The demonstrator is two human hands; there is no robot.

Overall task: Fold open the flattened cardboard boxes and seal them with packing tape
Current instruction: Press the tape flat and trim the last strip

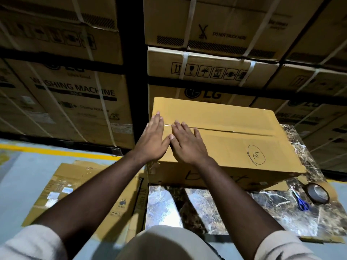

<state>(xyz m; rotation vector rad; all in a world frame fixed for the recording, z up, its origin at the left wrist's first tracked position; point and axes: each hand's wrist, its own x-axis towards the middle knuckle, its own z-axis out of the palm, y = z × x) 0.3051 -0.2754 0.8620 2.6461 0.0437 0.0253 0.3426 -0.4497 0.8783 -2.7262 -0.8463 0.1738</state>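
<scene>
A brown cardboard box [234, 132], flaps closed along a centre seam and marked with a circled "12", is pressed flat by the left hand [153, 139] and right hand [187, 145], fingers straight, on a marble table [206, 209]; its left end overhangs the table's edge.

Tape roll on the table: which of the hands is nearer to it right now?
Right. The right hand presses flat on the box top, left of the tape roll and farther back. The left hand lies beside it at the box's left edge, farther away.
</scene>
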